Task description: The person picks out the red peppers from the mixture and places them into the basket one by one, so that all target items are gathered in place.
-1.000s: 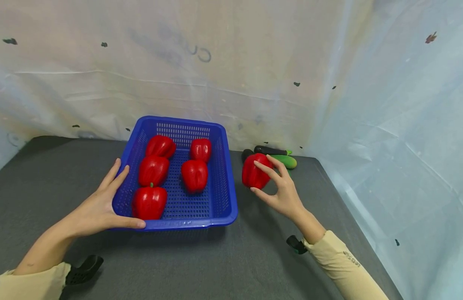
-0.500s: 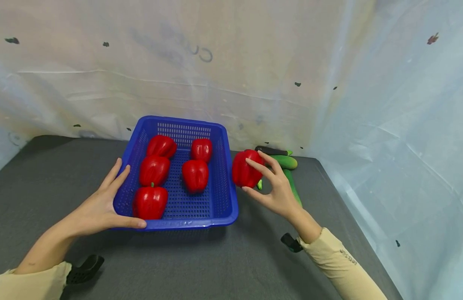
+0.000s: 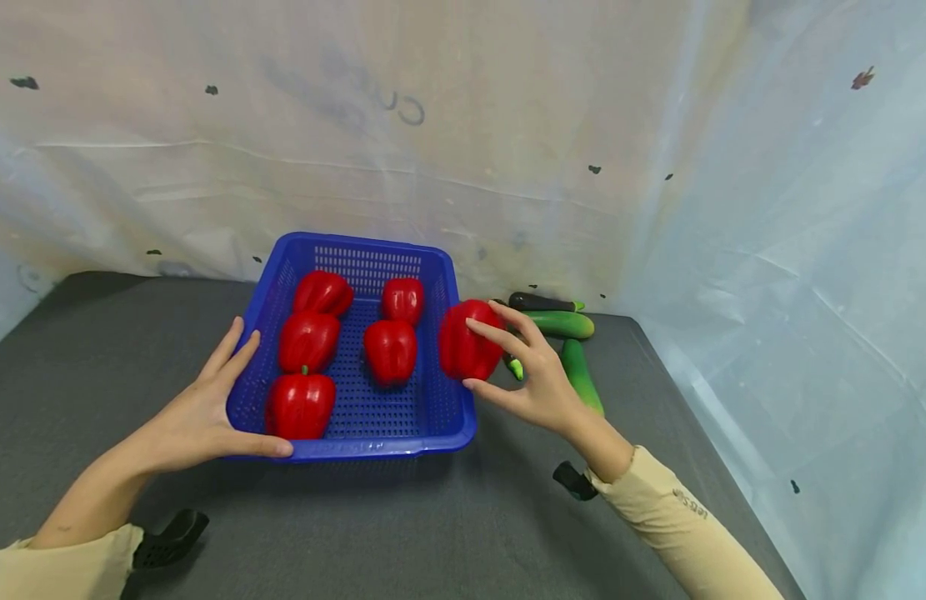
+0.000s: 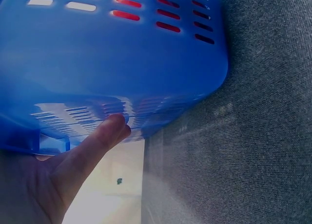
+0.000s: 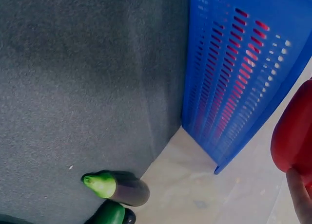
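A blue perforated plastic basket (image 3: 444, 443) stands on the dark table, with several red bell peppers (image 3: 301, 404) inside, spread along its left and right sides. My left hand (image 3: 196, 421) holds the basket's near left corner, thumb along the front rim and fingers against the left side; in the left wrist view, fingers (image 4: 100, 141) lie on the outer wall. My right hand (image 3: 541, 379) pinches another red bell pepper (image 3: 463, 346) between thumb and fingertips. That pepper overlaps the basket's right rim in the head view; the right wrist view shows it higher than the rim.
Right of the basket lie a dark eggplant (image 3: 541, 302) by the back edge, a green cucumber (image 3: 563, 323), another cucumber (image 3: 578, 375) and one more eggplant (image 3: 515, 367), partly hidden by my hand. Plastic sheeting (image 3: 470, 150) hangs behind and on the right.
My right hand has carried the bell pepper leftward, from over the vegetables to the basket's right rim, uncovering more cucumbers and eggplants. The left hand and basket stay in place.
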`<action>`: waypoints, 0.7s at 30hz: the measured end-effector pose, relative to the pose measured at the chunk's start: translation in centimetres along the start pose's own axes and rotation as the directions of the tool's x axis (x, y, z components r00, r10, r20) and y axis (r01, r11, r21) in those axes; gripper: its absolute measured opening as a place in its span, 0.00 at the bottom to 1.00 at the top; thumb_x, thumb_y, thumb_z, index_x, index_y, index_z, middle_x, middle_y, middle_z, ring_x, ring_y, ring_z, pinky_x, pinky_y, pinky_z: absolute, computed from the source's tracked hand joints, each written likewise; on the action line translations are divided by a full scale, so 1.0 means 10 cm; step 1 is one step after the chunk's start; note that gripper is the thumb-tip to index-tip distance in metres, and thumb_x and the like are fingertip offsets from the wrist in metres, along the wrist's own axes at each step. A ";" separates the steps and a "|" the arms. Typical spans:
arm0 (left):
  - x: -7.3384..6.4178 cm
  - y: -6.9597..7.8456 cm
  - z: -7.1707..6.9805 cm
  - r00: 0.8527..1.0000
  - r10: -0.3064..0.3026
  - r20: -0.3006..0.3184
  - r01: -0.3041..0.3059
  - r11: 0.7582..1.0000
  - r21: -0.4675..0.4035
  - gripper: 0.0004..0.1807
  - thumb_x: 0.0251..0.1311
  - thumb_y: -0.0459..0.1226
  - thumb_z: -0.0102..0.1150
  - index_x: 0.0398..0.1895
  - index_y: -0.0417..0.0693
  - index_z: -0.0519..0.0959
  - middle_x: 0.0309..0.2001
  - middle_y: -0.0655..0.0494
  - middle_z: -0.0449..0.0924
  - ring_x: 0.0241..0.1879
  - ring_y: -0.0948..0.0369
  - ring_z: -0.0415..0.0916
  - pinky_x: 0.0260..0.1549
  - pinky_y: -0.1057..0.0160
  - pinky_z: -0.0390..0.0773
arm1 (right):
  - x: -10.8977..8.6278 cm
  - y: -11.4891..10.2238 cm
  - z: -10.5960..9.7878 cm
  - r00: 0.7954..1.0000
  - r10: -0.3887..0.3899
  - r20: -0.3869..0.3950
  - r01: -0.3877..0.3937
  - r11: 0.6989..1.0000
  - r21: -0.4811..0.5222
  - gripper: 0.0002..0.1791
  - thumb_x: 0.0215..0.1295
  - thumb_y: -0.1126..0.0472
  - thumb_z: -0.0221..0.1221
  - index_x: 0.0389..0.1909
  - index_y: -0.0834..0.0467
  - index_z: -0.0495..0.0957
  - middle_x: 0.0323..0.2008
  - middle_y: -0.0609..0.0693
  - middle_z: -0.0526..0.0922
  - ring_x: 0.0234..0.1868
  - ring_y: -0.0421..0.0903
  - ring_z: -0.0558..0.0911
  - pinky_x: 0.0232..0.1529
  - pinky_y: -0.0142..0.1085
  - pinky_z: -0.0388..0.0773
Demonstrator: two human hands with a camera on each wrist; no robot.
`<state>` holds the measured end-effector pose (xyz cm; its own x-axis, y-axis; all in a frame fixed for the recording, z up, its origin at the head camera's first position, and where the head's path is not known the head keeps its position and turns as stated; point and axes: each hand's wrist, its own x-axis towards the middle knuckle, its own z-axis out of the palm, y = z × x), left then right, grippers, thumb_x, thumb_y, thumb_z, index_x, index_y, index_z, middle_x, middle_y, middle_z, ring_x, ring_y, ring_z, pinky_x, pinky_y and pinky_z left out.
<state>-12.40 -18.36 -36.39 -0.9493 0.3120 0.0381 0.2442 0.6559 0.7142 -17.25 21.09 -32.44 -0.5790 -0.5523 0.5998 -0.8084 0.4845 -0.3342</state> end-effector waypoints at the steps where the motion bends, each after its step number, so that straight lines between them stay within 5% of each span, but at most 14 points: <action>1: 0.00 0.00 0.00 1.000 0.000 0.000 0.000 1.000 -0.001 0.71 0.39 0.50 0.75 0.76 0.47 0.31 0.75 0.50 0.14 0.69 0.27 0.33 0.47 0.20 0.55 | 0.01 -0.01 0.01 1.000 -0.013 0.009 0.013 1.000 0.007 0.37 0.50 0.58 0.72 0.64 0.52 0.72 0.68 0.60 0.63 0.66 0.54 0.66 0.51 0.47 0.80; 12: 0.00 0.00 -0.01 1.000 0.000 -0.001 0.000 1.000 -0.009 0.71 0.39 0.49 0.76 0.76 0.48 0.31 0.75 0.50 0.14 0.69 0.27 0.33 0.47 0.20 0.54 | 0.10 -0.11 0.08 0.987 -0.060 0.148 0.049 0.996 0.079 0.37 0.51 0.57 0.71 0.65 0.52 0.70 0.69 0.57 0.61 0.65 0.51 0.67 0.49 0.38 0.81; 21: 0.00 0.00 0.00 1.000 0.007 -0.001 -0.007 1.000 -0.015 0.72 0.39 0.49 0.76 0.76 0.48 0.31 0.75 0.52 0.13 0.70 0.27 0.31 0.47 0.20 0.54 | 0.16 -0.18 0.09 0.959 -0.103 0.264 0.092 0.994 0.054 0.36 0.54 0.54 0.70 0.65 0.50 0.70 0.68 0.56 0.62 0.67 0.51 0.66 0.53 0.40 0.78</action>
<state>-12.39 -18.37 -36.45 -0.9478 0.3157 0.0437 0.2477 0.6433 0.7244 -16.84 18.76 -31.54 -0.4998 -0.7590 0.4174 -0.8629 0.3943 -0.3162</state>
